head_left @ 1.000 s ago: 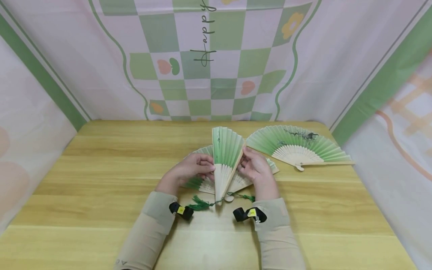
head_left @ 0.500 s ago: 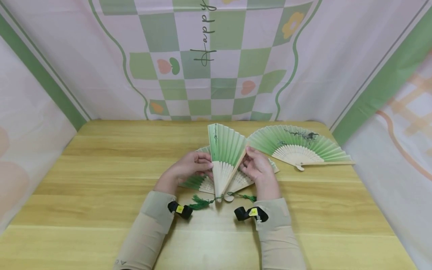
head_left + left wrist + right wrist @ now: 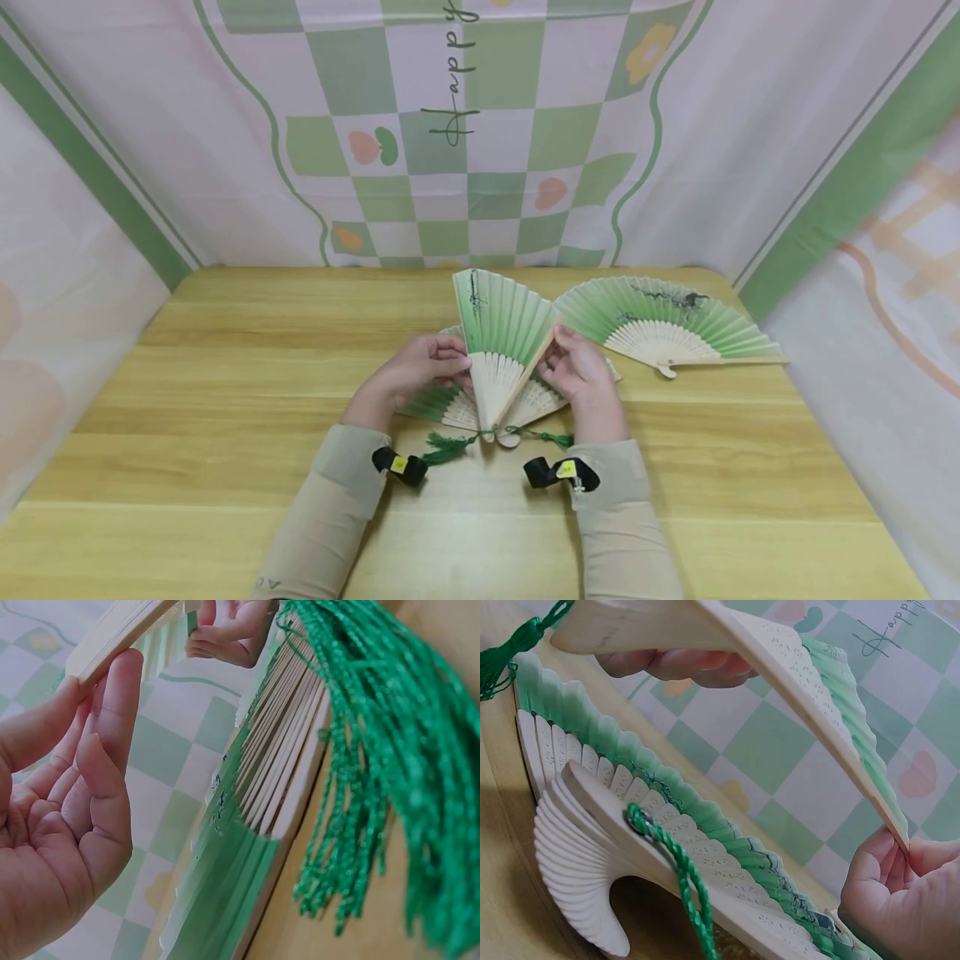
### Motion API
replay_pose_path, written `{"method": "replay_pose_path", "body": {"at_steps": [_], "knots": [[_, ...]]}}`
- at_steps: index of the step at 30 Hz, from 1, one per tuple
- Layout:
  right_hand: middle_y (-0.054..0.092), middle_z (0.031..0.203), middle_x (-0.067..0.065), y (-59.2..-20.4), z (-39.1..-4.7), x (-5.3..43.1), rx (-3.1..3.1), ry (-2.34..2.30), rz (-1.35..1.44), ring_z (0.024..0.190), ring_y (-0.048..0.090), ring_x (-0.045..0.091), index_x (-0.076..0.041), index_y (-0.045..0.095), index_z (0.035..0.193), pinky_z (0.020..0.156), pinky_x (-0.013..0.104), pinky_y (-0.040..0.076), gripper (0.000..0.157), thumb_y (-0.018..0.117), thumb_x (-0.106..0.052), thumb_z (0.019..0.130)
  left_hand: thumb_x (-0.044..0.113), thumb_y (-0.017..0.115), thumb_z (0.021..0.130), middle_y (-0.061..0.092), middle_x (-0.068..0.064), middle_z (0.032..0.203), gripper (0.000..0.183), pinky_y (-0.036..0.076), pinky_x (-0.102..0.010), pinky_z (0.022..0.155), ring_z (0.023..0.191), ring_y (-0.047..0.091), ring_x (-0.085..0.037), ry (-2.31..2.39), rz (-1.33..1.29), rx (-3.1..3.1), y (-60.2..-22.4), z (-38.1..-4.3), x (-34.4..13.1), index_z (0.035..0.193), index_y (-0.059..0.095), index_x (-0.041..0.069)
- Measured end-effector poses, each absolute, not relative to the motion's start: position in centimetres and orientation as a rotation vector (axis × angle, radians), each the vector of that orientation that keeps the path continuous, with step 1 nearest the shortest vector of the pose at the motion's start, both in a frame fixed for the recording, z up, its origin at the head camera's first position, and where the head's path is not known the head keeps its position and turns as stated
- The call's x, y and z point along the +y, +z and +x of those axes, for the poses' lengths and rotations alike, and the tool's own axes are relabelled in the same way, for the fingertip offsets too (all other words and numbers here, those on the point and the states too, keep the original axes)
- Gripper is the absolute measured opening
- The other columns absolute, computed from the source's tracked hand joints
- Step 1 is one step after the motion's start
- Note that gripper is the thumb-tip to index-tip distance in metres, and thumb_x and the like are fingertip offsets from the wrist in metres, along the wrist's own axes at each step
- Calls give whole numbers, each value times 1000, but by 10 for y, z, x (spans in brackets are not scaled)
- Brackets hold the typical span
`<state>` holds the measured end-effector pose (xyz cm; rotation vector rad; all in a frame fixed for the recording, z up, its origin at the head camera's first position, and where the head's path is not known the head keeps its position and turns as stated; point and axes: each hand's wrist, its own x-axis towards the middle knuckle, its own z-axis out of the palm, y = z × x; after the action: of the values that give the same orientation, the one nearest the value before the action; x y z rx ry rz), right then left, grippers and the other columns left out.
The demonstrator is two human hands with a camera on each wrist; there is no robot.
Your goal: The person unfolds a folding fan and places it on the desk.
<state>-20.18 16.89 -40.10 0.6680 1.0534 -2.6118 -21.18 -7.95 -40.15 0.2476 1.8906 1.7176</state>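
A partly spread green folding fan (image 3: 504,329) is held up between both hands. My left hand (image 3: 423,367) pinches its left guard stick between thumb and fingers; in the left wrist view the thumb and fingertips (image 3: 124,675) press on that pale edge. On the other side, my right hand (image 3: 576,367) pinches the right guard stick, plain in the right wrist view where the thumb and fingers (image 3: 889,859) meet at its tip. Beneath it a second folding fan (image 3: 536,400) lies spread on the table, partly hidden. Green tassels (image 3: 447,447) hang near the pivots.
A third green fan (image 3: 663,321) lies spread at the back right of the wooden table (image 3: 247,375), painted with a dark branch. Behind the table hangs a checked cloth (image 3: 435,133). Each sleeve cuff carries a black strap (image 3: 558,473).
The held fan has spread wider, its left edge swinging left and its right edge right. My right hand has shifted slightly right, and the fan's pivot has risen a little.
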Motion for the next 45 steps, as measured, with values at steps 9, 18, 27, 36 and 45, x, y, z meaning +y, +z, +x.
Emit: {"method": "replay_pose_path", "body": {"at_steps": [9,18,27,36,45], "knots": [[64,94,-1,-401,-203,171,1033,-2621,696,88,58,11,-16,54,106,79,24,47,10,45,-19,104,6,58,99,71,5,84,11,51,-25,71,79,72,-12,1753,226,1886,-403,-213,-80,109,57,3],[63,96,-1,-403,-203,173,1004,-2643,728,91,59,11,-17,53,112,80,24,48,12,44,-19,104,6,58,99,72,5,84,11,51,-24,71,82,72,-14,1785,207,1875,-404,-214,-82,110,58,3],[62,99,-1,-402,-203,173,989,-2673,763,94,58,11,-17,52,116,81,24,48,15,44,-19,104,6,58,99,72,5,84,5,51,-24,71,80,71,-11,1824,217,1846,-405,-214,-84,104,58,8],[64,95,-1,-399,-204,177,910,-2715,809,89,59,10,-18,53,113,77,23,47,13,43,-19,104,7,59,98,72,4,83,5,50,-24,72,81,71,-11,1871,224,1825,-404,-215,-87,103,57,5],[62,94,0,-399,-203,178,805,-2765,838,86,58,11,-17,54,107,76,23,47,10,45,-18,104,5,58,99,72,4,82,3,50,-23,71,81,71,-11,1900,209,1811,-402,-215,-89,102,57,5]]}}
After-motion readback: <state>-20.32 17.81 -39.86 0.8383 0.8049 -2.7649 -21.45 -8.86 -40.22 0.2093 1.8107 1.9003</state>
